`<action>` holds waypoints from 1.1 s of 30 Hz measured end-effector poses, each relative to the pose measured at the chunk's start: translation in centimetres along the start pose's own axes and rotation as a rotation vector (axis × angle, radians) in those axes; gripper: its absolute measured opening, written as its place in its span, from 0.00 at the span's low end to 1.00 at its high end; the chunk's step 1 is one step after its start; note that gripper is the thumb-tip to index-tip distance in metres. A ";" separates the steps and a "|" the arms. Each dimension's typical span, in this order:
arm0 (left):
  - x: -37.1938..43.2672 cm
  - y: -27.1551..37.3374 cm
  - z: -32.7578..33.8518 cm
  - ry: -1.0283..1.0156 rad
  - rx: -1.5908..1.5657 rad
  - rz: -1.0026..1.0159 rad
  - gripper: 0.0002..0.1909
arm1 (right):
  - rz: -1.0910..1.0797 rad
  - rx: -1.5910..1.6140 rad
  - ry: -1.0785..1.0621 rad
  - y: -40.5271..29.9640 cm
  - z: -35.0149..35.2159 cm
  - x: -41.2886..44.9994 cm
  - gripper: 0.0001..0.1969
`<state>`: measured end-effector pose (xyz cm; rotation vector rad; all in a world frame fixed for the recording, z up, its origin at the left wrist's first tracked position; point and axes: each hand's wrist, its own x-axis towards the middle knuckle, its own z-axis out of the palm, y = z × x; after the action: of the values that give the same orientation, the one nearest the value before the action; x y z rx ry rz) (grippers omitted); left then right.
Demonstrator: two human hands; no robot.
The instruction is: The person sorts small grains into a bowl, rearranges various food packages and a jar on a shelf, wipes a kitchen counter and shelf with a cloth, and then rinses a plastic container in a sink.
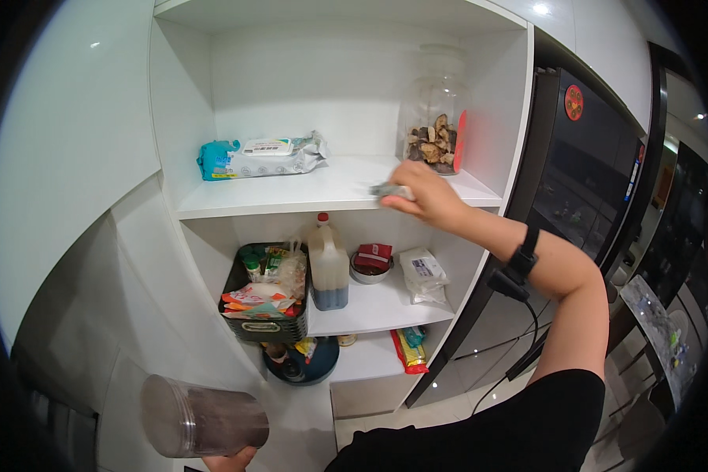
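Note:
My left hand [231, 459], at the bottom edge, grips a clear plastic jar [227, 416] with brownish contents. The jar is tipped onto its side, its round lid towards the left. Over the front of the upper white shelf [307, 192], my right hand [428, 197] is closed around a crumpled greyish wipe or cloth [391, 191], blurred by motion. Just behind that hand stands a tall glass jar [433, 118], partly filled with dried brown pieces, perhaps mushrooms. A pack of wet wipes [265, 156] lies at the left of the same shelf.
Below, a black basket [265, 327] of packets, a plastic jug [328, 265] of dark liquid, a bowl [370, 275] and white packages [425, 274] share a shelf. Lower still are a dark round container [304, 371] and a yellow-red packet [410, 354]. A dark refrigerator [590, 165] stands right.

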<state>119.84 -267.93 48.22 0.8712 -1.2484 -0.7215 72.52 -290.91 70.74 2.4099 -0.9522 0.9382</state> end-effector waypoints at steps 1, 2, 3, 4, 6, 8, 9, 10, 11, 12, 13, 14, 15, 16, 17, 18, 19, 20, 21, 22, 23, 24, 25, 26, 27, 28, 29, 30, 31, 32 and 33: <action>-0.7 -0.8 -0.7 -0.057 0.044 0.050 0.47 | 0.149 -0.072 0.058 0.7 -0.7 -1.9 0.18; -1.3 -1.2 -1.1 -0.109 0.090 0.098 0.47 | 0.294 -0.138 0.114 1.4 -1.4 -3.5 0.20; -1.6 -0.7 -1.0 -0.105 0.093 0.097 0.47 | 0.387 -0.169 0.077 2.0 -2.4 -4.4 0.20; -1.8 0.1 -0.7 -0.108 0.029 0.097 0.46 | 0.479 -0.199 0.038 2.8 -3.4 -5.0 0.20; -2.5 0.6 -1.1 -0.113 -0.032 0.096 0.45 | 0.694 -0.321 -0.076 4.5 -4.8 -5.9 0.21; -3.1 0.4 -2.7 -0.062 0.295 0.093 0.44 | 0.735 -0.419 -0.058 6.0 -4.5 -6.8 0.22; -3.6 0.8 -2.8 -0.057 0.297 0.091 0.44 | 0.769 -0.517 -0.039 6.6 -3.9 -6.9 0.23; -4.1 1.5 -2.6 -0.010 0.261 0.084 0.44 | 0.760 -0.573 -0.035 6.8 -3.6 -6.9 0.24; -4.5 2.0 -2.5 0.035 0.224 0.078 0.43 | 0.759 -0.573 -0.036 7.0 -3.5 -6.9 0.24; -4.9 2.6 -2.4 0.037 0.225 0.080 0.43 | 0.748 -0.481 -0.085 7.0 -3.5 -6.4 0.23; -5.2 3.1 -2.4 0.034 0.191 0.031 0.43 | 0.737 -0.390 -0.132 6.9 -3.5 -6.2 0.23; -5.8 3.5 -2.3 0.038 0.161 -0.020 0.42 | 0.731 -0.386 -0.131 5.0 -3.3 -5.6 0.23; -6.3 3.8 -2.2 0.044 0.163 -0.018 0.42 | 0.589 -0.288 -0.016 2.6 -2.7 -5.4 0.21; -7.0 4.1 -1.9 0.089 0.088 -0.053 0.41 | 0.448 -0.195 0.099 -0.4 -2.6 -5.1 0.20; -7.6 4.4 -1.6 0.134 0.014 -0.090 0.41 | 0.488 0.056 0.070 -3.2 -2.6 -4.3 0.19; -8.0 4.7 -1.2 0.137 0.013 -0.086 0.41 | 0.521 0.306 0.038 -5.8 -2.2 -3.7 0.18; -8.4 5.1 -0.8 0.157 0.009 -0.090 0.40 | 0.408 0.371 -0.028 -8.4 -0.4 -4.2 0.17; -8.9 5.4 -0.4 0.179 0.007 -0.094 0.40 | 0.296 0.448 -0.097 -10.9 1.4 -4.8 0.17; -9.0 5.4 0.0 0.163 0.000 -0.089 0.40 | 0.077 0.326 -0.014 -11.8 4.7 -7.0 0.15; -9.5 5.4 0.1 0.156 -0.007 -0.100 0.40 | 0.158 0.571 -0.199 -14.9 4.9 -7.8 0.13; -10.0 5.3 0.3 0.151 -0.010 -0.111 0.40 | 0.279 0.791 -0.370 -18.0 5.1 -8.6 0.11; -10.3 5.3 0.4 0.144 -0.007 -0.110 0.40 | 0.362 0.975 -0.439 -19.8 5.8 -9.9 0.10; -10.6 5.2 0.4 0.114 0.002 -0.084 0.41 | 0.442 1.161 -0.508 -21.3 6.6 -11.2 0.09; -11.2 5.2 0.6 0.093 0.016 -0.059 0.42 | 0.427 1.197 -0.492 -22.5 7.9 -12.3 0.09; -11.7 5.0 0.8 0.090 0.021 -0.059 0.42 | 0.418 1.228 -0.472 -23.3 9.0 -13.6 0.09; -12.7 4.8 1.3 0.093 0.003 -0.078 0.42 | 0.409 1.306 -0.491 -23.6 9.8 -15.0 0.09; -13.5 4.6 1.8 0.095 -0.015 -0.096 0.42 | 0.401 1.384 -0.508 -23.8 10.4 -16.4 0.10; -14.7 4.2 2.3 0.104 -0.012 -0.101 0.42 | 0.422 1.440 -0.528 -24.1 10.9 -17.9 0.09; -15.8 3.9 2.9 0.131 -0.020 -0.126 0.43 | 0.420 1.445 -0.538 -24.1 11.2 -19.3 0.09; -16.9 3.5 3.3 0.159 -0.030 -0.151 0.44 | 0.427 1.466 -0.585 -24.1 11.4 -20.6 0.08; -17.9 3.2 3.1 0.172 -0.024 -0.155 0.44 | 0.429 1.491 -0.633 -24.6 11.9 -21.5 0.08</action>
<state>113.48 -251.55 42.47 0.9972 -1.0260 -0.7661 83.50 -270.64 44.77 4.0309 -1.2325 1.3427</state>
